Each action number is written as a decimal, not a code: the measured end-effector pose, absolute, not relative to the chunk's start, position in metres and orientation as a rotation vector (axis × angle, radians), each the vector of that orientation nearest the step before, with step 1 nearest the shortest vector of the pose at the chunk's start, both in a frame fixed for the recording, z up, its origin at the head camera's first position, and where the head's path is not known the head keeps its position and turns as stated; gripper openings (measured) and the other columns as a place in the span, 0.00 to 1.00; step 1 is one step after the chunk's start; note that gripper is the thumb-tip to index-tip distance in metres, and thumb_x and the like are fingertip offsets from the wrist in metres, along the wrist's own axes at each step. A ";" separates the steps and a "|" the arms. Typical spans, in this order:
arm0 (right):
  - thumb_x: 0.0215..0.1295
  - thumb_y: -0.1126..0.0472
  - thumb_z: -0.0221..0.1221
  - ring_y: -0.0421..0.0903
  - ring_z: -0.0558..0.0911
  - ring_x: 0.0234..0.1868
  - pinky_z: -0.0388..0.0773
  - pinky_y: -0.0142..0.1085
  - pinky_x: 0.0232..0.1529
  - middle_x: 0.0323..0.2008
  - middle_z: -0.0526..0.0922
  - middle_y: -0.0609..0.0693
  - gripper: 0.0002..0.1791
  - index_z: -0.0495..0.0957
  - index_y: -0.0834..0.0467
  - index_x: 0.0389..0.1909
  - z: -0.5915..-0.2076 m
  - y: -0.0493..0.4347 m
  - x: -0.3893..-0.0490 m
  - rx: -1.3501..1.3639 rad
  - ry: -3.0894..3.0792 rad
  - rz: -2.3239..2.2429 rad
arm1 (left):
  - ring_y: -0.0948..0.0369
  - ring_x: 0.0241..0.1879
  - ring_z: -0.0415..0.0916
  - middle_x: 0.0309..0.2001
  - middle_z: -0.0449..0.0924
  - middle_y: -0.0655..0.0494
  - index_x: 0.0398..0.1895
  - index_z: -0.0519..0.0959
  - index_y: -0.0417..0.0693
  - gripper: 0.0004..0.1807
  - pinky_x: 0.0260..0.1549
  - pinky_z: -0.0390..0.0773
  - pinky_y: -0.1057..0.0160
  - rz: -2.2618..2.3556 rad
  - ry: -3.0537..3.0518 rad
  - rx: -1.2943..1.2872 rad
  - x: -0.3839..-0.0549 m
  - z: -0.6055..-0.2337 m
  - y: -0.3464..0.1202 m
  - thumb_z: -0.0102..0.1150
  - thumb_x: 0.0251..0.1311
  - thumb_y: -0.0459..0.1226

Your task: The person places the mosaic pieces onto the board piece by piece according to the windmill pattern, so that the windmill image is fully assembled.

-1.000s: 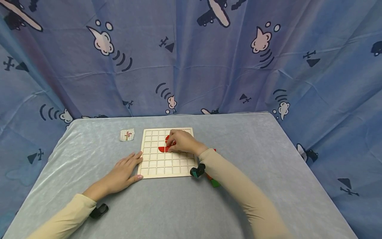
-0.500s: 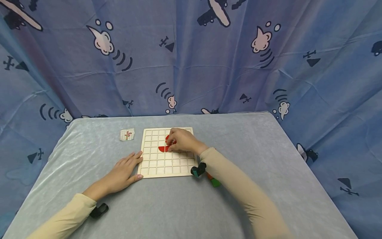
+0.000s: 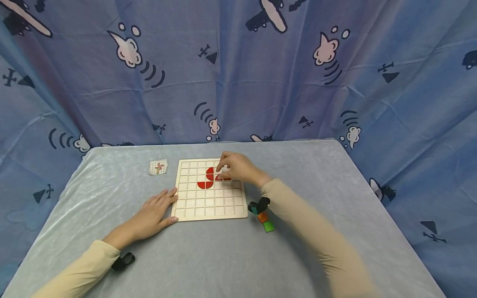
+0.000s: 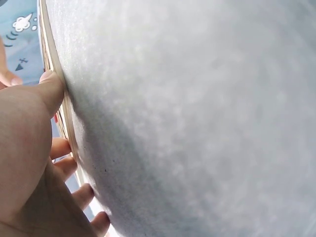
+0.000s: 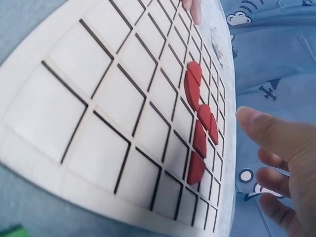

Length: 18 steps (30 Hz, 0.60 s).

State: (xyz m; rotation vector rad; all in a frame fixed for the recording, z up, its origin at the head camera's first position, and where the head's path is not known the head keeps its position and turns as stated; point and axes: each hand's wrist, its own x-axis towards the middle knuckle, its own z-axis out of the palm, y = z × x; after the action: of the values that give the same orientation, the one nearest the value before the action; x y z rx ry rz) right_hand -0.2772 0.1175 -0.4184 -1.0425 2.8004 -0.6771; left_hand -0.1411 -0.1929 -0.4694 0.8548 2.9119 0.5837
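Note:
A pale wooden grid board (image 3: 208,211) lies on the cloth. My left hand (image 3: 150,213) rests flat at its left edge, fingers straight; in the left wrist view the thumb and fingertips touch the board's rim (image 4: 66,111). Several flat red pieces with curved edges sit in neighbouring squares: one pair (image 3: 205,185) forms a half disc, another pair (image 3: 210,174) stands above it, and more red lies under my right hand (image 3: 240,167). In the right wrist view that hand hovers apart from the red pieces (image 5: 199,139), its fingers loosely bent with nothing between them.
Right of the board, partly by my wrist camera, lie an orange piece (image 3: 262,217) and a green piece (image 3: 268,226). A small card (image 3: 158,167) printed with a grid and a red figure lies beyond the left hand. A patterned blue curtain (image 3: 238,82) hangs behind the table.
My right hand has drawn up and to the right, its fingers parting from the red pieces and baring more of them. The left hand stays at the board's edge.

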 end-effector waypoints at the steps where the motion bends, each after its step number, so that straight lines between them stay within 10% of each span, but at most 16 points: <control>1: 0.57 0.55 0.71 0.46 0.80 0.42 0.76 0.37 0.43 0.40 0.81 0.46 0.11 0.89 0.52 0.41 -0.417 0.120 -0.277 -1.041 2.805 -0.677 | 0.38 0.75 0.53 0.77 0.54 0.41 0.71 0.63 0.37 0.35 0.68 0.59 0.35 0.583 2.913 0.856 -0.141 -0.469 -0.193 0.57 0.69 0.48; 18: 0.58 0.55 0.71 0.50 0.79 0.43 0.76 0.41 0.43 0.42 0.81 0.51 0.13 0.88 0.53 0.43 -0.419 0.191 -0.258 -0.750 2.910 -0.737 | 0.39 0.77 0.50 0.78 0.52 0.44 0.72 0.62 0.39 0.36 0.69 0.56 0.35 0.593 2.890 0.828 -0.144 -0.474 -0.194 0.57 0.68 0.49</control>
State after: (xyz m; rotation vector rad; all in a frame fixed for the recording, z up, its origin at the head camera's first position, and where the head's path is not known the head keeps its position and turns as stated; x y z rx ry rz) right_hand -0.2581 0.1912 -0.4186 -0.7498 2.9095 -0.7369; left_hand -0.1442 -0.1943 -0.4743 0.8278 2.8904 0.5932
